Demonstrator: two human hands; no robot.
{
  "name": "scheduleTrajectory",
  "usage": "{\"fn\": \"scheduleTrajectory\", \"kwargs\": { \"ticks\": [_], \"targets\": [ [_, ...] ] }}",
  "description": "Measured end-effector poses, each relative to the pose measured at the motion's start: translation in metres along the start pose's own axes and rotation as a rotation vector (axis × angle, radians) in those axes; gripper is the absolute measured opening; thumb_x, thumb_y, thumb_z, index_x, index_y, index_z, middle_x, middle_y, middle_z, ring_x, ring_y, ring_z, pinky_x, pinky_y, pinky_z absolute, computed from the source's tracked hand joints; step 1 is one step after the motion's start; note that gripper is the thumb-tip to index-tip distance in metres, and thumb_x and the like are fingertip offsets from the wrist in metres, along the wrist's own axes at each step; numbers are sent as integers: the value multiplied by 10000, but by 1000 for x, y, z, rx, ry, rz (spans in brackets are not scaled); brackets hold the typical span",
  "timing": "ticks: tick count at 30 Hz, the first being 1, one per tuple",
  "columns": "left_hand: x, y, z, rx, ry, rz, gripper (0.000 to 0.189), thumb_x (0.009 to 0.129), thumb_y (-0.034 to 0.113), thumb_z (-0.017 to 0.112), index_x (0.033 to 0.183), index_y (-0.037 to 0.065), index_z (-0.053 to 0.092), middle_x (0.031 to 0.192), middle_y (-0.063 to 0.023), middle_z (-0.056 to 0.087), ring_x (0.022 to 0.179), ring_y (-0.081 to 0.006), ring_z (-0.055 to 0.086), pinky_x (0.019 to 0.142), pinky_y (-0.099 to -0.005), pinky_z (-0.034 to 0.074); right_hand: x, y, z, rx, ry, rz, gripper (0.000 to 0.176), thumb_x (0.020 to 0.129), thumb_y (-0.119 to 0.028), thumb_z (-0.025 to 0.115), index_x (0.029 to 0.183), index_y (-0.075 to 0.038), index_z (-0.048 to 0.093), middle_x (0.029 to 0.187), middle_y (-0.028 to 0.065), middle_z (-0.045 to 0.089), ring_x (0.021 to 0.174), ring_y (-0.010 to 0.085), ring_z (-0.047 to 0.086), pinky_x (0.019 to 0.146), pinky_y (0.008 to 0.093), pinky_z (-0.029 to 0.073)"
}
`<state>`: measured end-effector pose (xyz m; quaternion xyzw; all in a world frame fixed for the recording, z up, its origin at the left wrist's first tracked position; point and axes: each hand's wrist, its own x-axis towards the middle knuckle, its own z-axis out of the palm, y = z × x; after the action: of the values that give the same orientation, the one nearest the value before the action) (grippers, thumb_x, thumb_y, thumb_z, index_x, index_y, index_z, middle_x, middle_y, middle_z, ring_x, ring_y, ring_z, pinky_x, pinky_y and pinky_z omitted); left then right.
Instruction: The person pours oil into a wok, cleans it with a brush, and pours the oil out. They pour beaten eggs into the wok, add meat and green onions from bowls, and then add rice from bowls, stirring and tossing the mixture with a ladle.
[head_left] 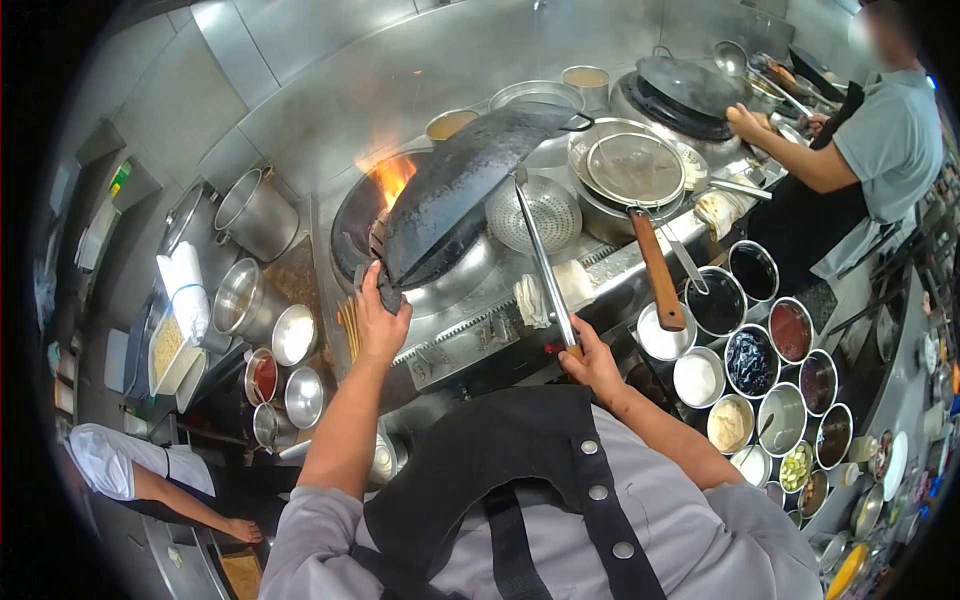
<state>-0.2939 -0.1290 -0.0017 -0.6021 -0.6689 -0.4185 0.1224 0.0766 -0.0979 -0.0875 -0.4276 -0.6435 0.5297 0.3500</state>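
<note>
My left hand (pixel 379 318) grips the near rim of a big black wok (pixel 455 190) through a dark cloth. The wok is tipped up steeply on its edge over a burner with orange flames (pixel 393 178) behind it. My right hand (pixel 590 358) is closed on the end of a long steel ladle handle (pixel 543 262), which runs up to the wok's rim; the ladle's bowl is hidden. Just right of the handle a perforated strainer (pixel 549 212) rests on the steel range.
A mesh skimmer with a wooden handle (pixel 637 170) lies over a basin. Several bowls of sauces and seasonings (pixel 752 362) stand at right. A co-worker (pixel 868 150) works at a second wok (pixel 692 88). Pots (pixel 258 212) stand left; another person (pixel 130 470) bends at lower left.
</note>
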Motion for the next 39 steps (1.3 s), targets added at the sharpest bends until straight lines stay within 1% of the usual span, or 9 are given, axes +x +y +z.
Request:
{"fn": "scheduleTrajectory", "kwargs": {
  "ticks": [7, 9, 11, 13, 14, 19, 29, 34, 39],
  "targets": [
    [9, -20, -3, -89, 113, -133, 785, 786, 23, 718, 1495, 55, 383, 1335, -223, 546, 1177, -366, 581, 1025, -443, 470, 13, -2, 31, -292, -113, -123, 721, 877, -161, 701, 1523, -97, 387, 878, 249, 692, 793, 399, 699, 760, 432, 547],
    [19, -27, -3, -686, 161, -632, 754, 807, -20, 695, 1488, 57, 381, 1256, -180, 578, 1031, -300, 641, 903, -407, 546, -8, -39, -5, -386, -333, 171, 717, 885, -101, 655, 1543, -161, 376, 1083, 259, 671, 952, 433, 675, 814, 467, 526],
    [32, -43, 4, -739, 264, -705, 644, 820, -66, 650, 1411, 36, 415, 1145, -131, 585, 889, -238, 649, 782, -366, 574, -41, -59, -62, -874, -252, -231, 712, 880, -99, 648, 1539, -229, 411, 964, 190, 648, 859, 384, 678, 758, 467, 539],
    [34, -67, 19, -1072, 277, -879, 440, 806, -92, 622, 1218, 19, 512, 1014, -91, 590, 844, -227, 635, 773, -369, 572, -74, -92, -94, -1216, -190, -137, 691, 871, -94, 636, 1520, -227, 440, 872, 139, 626, 718, 370, 660, 644, 489, 530],
    [26, -99, 44, -1296, 264, -847, 263, 790, -84, 621, 1012, 37, 547, 923, -59, 592, 822, -227, 630, 758, -360, 569, -87, -84, -97, -1164, -123, -135, 712, 851, -76, 662, 1519, -198, 448, 883, 161, 647, 724, 374, 661, 651, 473, 532],
    [46, -152, 111, -1870, 194, -1208, 187, 793, -15, 644, 945, 53, 558, 909, -57, 602, 807, -258, 631, 764, -397, 558, -74, -34, -47, -613, 130, 55, 688, 818, -76, 669, 1480, -84, 483, 862, 234, 646, 777, 416, 659, 723, 481, 518],
    [55, -135, 125, -1700, 388, -1455, 243, 936, 206, 717, 1126, 115, 596, 1053, -53, 638, 977, -266, 653, 789, -484, 564, -17, 63, -7, -513, 47, 159, 906, 857, -254, 786, 1601, -153, 279, 1027, 237, 684, 956, 411, 684, 860, 462, 528],
    [1, -119, 74, -1643, 271, -1318, 284, 991, 293, 651, 1189, 93, 619, 1169, -87, 677, 1084, -282, 661, 906, -520, 548, -41, 105, -20, 18, 67, 258, 662, 1056, -241, 584, 1604, -106, 238, 1063, 59, 598, 796, 100, 576, 646, 241, 479],
    [-93, -100, -32, -1692, 38, -1255, 345, 1002, 335, 611, 1163, 30, 600, 1065, -155, 681, 1015, -353, 686, 890, -570, 566, -54, 70, -15, -178, 421, 6, 519, 989, -106, 645, 1458, 13, 460, 946, 46, 570, 841, 131, 552, 754, 273, 489]
  ]
}}
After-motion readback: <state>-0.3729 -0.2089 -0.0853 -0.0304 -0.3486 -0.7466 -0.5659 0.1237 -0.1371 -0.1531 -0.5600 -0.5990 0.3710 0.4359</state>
